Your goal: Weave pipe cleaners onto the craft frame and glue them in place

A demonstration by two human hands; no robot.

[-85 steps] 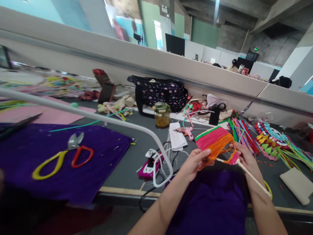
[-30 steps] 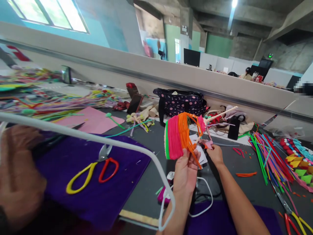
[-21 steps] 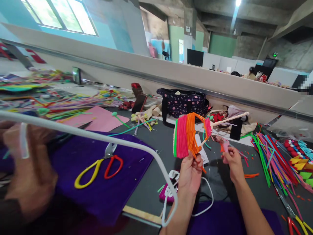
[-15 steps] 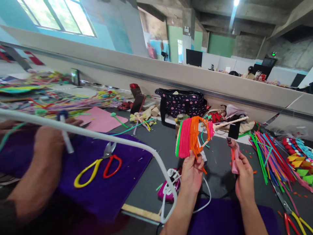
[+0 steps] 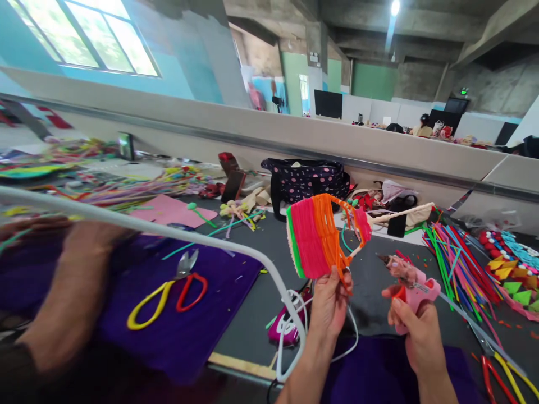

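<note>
While you are sitting at the dark table (image 5: 252, 331), your left hand (image 5: 330, 306) is pinching the bottom edge of the woven fan (image 5: 318, 235). Your fingers are closed tight on its orange threads, and the fan is standing up above your fingertips, tipped a little to the left. Its pale stick (image 5: 400, 212) is poking out to the right, away from your hand.

Your right hand (image 5: 415, 331) is wrapped around the pink glue gun (image 5: 410, 280). Your fingers are curled shut on its handle, and one finger is lying by the orange trigger. The gun's tip is pointing up and left, near the fan but not touching it.

Just left of your left hand, a white cord (image 5: 290, 320) is looping over a pink plug box (image 5: 282, 331). Farther left, yellow and red scissors (image 5: 168, 289) are lying on a purple cloth (image 5: 177, 336), and another person's arm (image 5: 63, 303) is resting there. To your right, a heap of colored fuzzy sticks (image 5: 458, 264) is lying on the table. Farther back, a dotted bag (image 5: 307, 179) is sitting by the low wall (image 5: 252, 129).

You cannot read any words or labels on these things.
</note>
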